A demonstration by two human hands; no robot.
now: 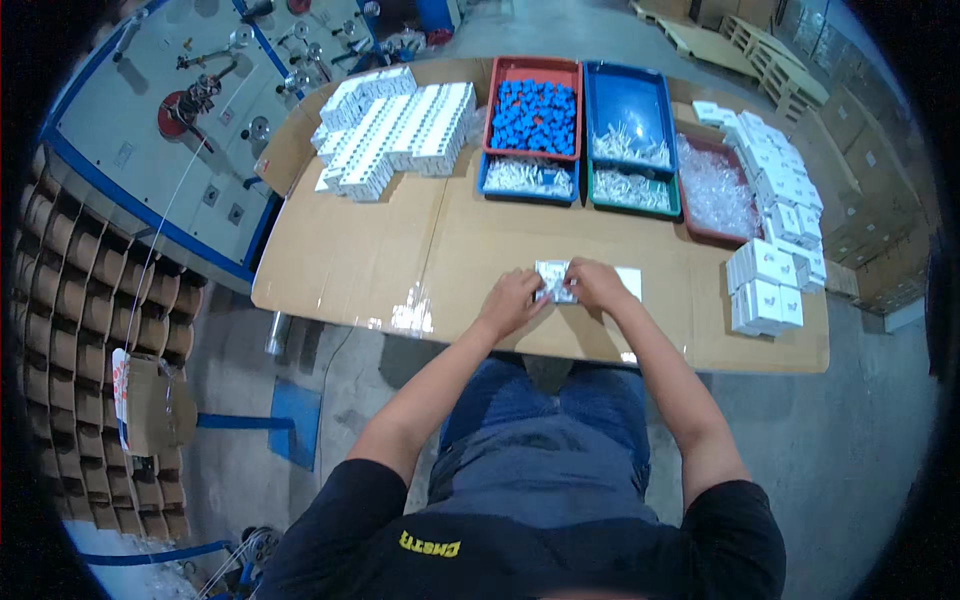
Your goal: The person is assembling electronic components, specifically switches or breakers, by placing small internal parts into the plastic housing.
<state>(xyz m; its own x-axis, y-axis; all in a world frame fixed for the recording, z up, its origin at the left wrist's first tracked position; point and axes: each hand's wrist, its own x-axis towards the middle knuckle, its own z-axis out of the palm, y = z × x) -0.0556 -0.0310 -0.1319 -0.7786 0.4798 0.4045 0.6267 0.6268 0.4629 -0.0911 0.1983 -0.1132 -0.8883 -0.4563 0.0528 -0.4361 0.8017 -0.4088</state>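
A small open white box (551,268) lies on the cardboard-covered table in front of me, with something pale and shiny inside that is too small to name. My left hand (515,301) grips the box at its left side with bent fingers. From the right, my right hand (596,284) reaches over it, fingertips pinched together at the contents; what they hold is hidden. A flat white panel (630,282) shows beyond my right wrist, and I cannot tell whether it joins the box.
At the far side stand a red tray (582,70) of blue pieces, a blue tray (627,100) and a green tray (674,196) with white pieces, and a dark red tray (688,212) of clear plastic. White boxes (430,130) are stacked left; more white boxes (765,262) stand right.
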